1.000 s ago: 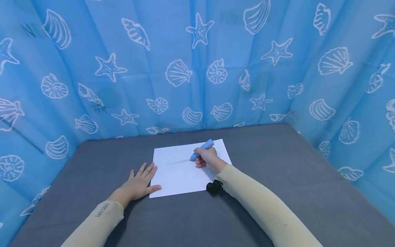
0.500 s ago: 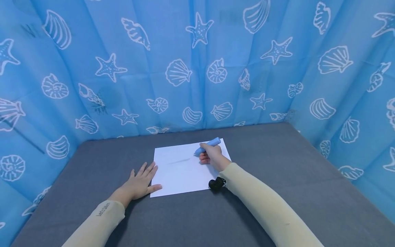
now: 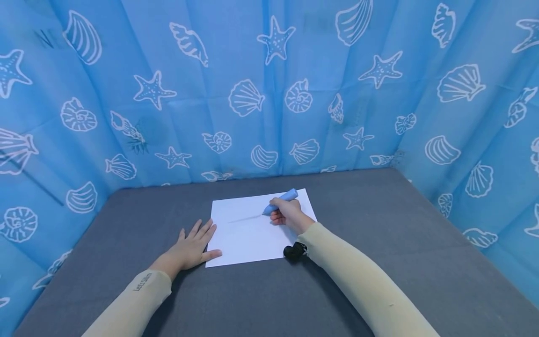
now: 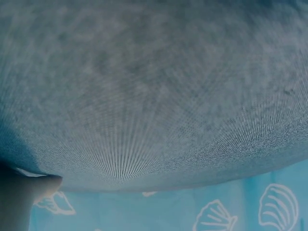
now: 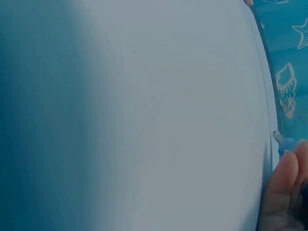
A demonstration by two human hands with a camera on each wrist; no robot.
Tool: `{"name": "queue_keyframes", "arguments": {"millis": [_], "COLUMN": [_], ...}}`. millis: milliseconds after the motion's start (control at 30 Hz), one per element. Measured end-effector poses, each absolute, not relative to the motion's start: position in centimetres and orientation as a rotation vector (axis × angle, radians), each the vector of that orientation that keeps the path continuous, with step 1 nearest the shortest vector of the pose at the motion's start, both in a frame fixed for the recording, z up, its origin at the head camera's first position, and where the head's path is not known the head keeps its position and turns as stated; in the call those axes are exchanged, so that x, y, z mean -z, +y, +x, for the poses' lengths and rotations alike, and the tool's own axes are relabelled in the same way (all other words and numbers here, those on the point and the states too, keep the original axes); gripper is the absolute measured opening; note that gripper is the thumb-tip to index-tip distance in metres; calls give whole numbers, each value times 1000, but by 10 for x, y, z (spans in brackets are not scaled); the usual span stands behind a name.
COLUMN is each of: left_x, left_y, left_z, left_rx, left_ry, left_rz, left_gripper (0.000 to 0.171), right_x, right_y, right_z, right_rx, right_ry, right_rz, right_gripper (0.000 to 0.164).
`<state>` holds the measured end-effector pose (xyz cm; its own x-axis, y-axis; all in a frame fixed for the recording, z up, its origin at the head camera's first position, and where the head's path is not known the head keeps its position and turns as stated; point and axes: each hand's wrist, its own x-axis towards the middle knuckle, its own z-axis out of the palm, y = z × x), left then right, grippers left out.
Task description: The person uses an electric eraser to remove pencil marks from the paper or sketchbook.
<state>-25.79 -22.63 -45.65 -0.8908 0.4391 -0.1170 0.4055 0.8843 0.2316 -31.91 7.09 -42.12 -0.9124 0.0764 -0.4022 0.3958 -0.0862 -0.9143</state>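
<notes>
A white sheet of paper (image 3: 240, 243) lies on the grey cloth-covered table. My right hand (image 3: 288, 216) pinches a thick light-blue pen (image 3: 278, 204) over the sheet's upper right part. The pen leans back to the right, its thin tip right at the right end of a faint, nearly straight line (image 3: 244, 218). In the right wrist view, my fingertips (image 5: 285, 171) grip close behind the pale pen tip (image 5: 277, 136). My left hand (image 3: 190, 247) lies flat with fingers spread, its fingertips and thumb over the sheet's left edge. The left wrist view shows mainly cloth and part of that hand (image 4: 29, 192).
The grey table (image 3: 269, 304) reaches back to a blue curtain (image 3: 185, 121) printed with white shells and starfish, which also closes off both sides. A black round-ended device (image 3: 293, 252) sits at my right wrist, over the paper's lower right corner.
The pen tip lifted away from the line's end toward the upper right, then came back down-left to it. My left hand stays in place on the paper's edge.
</notes>
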Motion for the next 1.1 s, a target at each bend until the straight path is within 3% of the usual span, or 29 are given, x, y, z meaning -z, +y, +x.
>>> {"name": "queue_keyframes", "arguments": {"millis": [533, 1100], "left_x": [441, 455], "left_y": [-220, -227], "left_z": [-250, -255], "left_rx": [-340, -338], "left_ry": [2850, 2886], "left_rz": [656, 657], "left_gripper": [94, 95], "right_x": [420, 422], "right_y": [69, 65], "right_z": [-318, -319], "right_rx": [2063, 2039], "right_ry": [2005, 2030], "right_rz": [497, 453], "right_gripper": [21, 20]}}
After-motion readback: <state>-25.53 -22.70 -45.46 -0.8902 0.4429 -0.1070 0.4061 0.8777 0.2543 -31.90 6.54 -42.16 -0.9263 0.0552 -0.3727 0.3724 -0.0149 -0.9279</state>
